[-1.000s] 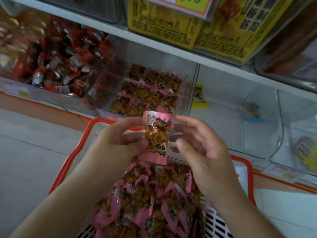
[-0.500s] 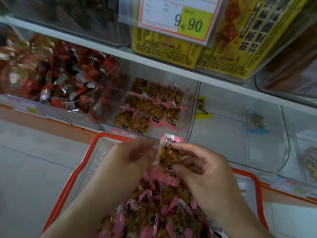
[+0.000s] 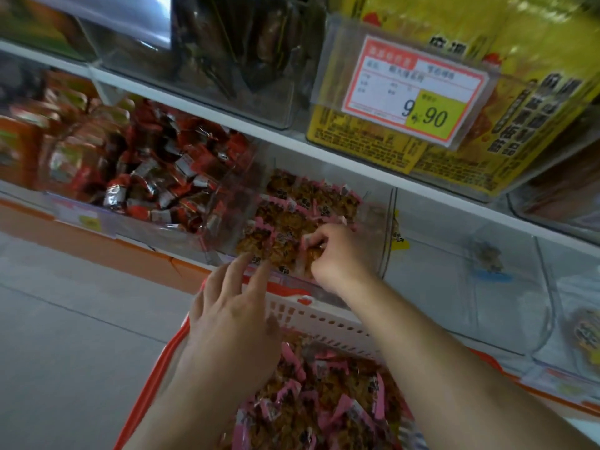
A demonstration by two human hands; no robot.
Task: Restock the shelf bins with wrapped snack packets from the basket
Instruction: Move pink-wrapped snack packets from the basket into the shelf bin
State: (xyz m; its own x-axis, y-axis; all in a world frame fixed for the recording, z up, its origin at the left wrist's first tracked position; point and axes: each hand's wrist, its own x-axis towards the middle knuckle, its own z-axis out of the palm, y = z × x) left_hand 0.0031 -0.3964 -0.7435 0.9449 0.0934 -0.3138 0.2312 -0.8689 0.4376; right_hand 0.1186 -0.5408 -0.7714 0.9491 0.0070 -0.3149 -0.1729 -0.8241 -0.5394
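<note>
My right hand (image 3: 337,254) reaches into the clear shelf bin (image 3: 378,254) and pinches a pink-edged snack packet (image 3: 310,245) at the bin's front right. Rows of the same pink packets (image 3: 292,216) lie flat in that bin. My left hand (image 3: 230,316) hovers over the basket's near-left rim with fingers spread and straight, its fingertips close to the bin's front edge, holding nothing. Below, the white basket with a red rim (image 3: 324,319) holds a heap of pink packets (image 3: 324,401).
A bin of red and silver wrapped snacks (image 3: 156,177) stands to the left. Clear, nearly bare bins (image 3: 470,264) sit to the right. Above, the white shelf edge (image 3: 324,151) carries yellow packs and a price tag (image 3: 418,92). Grey floor (image 3: 81,336) lies at the left.
My right hand has carried the packet from above the basket up into the bin. My left hand let go of it and opened. The view tilted up toward the shelf.
</note>
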